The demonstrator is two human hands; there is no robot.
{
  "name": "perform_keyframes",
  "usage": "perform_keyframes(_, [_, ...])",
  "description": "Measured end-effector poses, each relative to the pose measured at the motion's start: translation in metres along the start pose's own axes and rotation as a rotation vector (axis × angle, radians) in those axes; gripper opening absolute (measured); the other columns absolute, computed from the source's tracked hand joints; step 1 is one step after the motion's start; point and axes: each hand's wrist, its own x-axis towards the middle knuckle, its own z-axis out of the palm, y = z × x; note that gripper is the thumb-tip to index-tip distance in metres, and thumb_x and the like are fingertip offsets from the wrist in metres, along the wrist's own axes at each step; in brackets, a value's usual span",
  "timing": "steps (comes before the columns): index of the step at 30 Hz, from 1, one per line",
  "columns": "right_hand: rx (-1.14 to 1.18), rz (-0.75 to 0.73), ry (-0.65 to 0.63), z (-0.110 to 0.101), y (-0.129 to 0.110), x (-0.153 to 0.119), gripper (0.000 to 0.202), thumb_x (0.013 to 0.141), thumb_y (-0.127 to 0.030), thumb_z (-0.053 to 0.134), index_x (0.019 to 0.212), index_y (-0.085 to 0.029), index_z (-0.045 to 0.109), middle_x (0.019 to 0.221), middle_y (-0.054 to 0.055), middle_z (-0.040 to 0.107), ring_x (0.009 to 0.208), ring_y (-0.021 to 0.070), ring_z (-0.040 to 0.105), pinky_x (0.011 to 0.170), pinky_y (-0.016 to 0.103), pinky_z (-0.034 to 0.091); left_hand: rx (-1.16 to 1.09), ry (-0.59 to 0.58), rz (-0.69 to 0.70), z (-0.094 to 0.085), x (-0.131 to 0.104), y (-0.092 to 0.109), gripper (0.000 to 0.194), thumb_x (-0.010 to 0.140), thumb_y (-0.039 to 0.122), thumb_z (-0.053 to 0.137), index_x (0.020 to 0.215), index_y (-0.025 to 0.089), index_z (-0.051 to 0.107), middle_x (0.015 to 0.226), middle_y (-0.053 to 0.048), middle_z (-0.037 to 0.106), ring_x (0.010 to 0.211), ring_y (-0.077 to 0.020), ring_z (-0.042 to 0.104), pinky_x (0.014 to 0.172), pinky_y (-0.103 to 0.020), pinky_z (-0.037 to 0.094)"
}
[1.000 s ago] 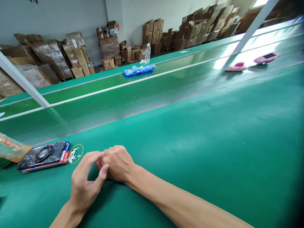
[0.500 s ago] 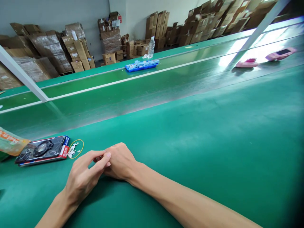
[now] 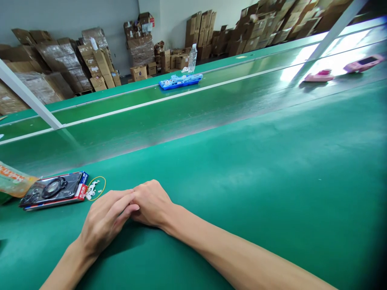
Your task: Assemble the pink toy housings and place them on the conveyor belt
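My left hand (image 3: 104,219) rests against my right hand (image 3: 152,203) above the green table (image 3: 256,209). The left fingers lie fairly straight and side by side across the right fingers, with the thumb a little below them; no object shows in them. My right hand is bent at the knuckles, back upward, and its fingertips are hidden behind the left hand. Just left of the hands, small white pieces (image 3: 92,190) lie inside a yellow rubber band (image 3: 105,185). Beside them a black phone case with a ring (image 3: 68,189) sits on a blue and red box (image 3: 83,191).
An orange-printed plastic bag (image 3: 15,181) is at the left edge. Beyond the table runs a green conveyor (image 3: 136,131) with pink devices (image 3: 320,75) at right. A blue tray (image 3: 181,83) and a clear bottle (image 3: 192,59) stand farther back. Cardboard boxes (image 3: 140,50) line the wall.
My left fingers have gone from a pinch at the right hand's fingers to lying flatter over them, thumb lowered. The pink devices have shifted slightly right and up in view.
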Motion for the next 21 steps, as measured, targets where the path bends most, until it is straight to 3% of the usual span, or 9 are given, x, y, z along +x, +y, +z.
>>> perform_keyframes(5, [0.058, 0.043, 0.041, 0.0029, -0.0002, 0.0002, 0.019, 0.091, -0.032, 0.062, 0.085, -0.021, 0.076, 0.081, 0.005, 0.077, 0.068, 0.0181, 0.067, 0.052, 0.033, 0.019, 0.057, -0.084, 0.037, -0.005, 0.0066, 0.0026, 0.025, 0.1, 0.007, 0.052, 0.119, 0.016, 0.065, 0.103, -0.01, 0.071, 0.088, -0.0142, 0.069, 0.078, -0.024, 0.055])
perform_keyframes(10, [0.064, -0.013, 0.074, 0.0086, 0.0019, 0.0002, 0.017, 0.092, -0.03, 0.061, 0.087, -0.021, 0.075, 0.084, 0.002, 0.077, 0.068, 0.0161, 0.066, 0.053, 0.033, 0.018, 0.052, -0.142, 0.013, -0.0031, 0.0057, 0.0019, 0.028, 0.102, 0.01, 0.048, 0.125, 0.017, 0.063, 0.104, -0.011, 0.07, 0.087, -0.0146, 0.068, 0.075, -0.023, 0.055])
perform_keyframes(21, [-0.005, 0.02, -0.022, 0.002, 0.0006, 0.0005, 0.018, 0.09, -0.033, 0.064, 0.085, -0.02, 0.076, 0.086, 0.007, 0.078, 0.071, 0.0202, 0.069, 0.052, 0.033, 0.02, 0.012, -0.056, 0.024, -0.0009, 0.0015, -0.0023, 0.019, 0.101, 0.014, 0.055, 0.118, 0.012, 0.061, 0.101, -0.011, 0.073, 0.087, -0.0153, 0.069, 0.078, -0.025, 0.055])
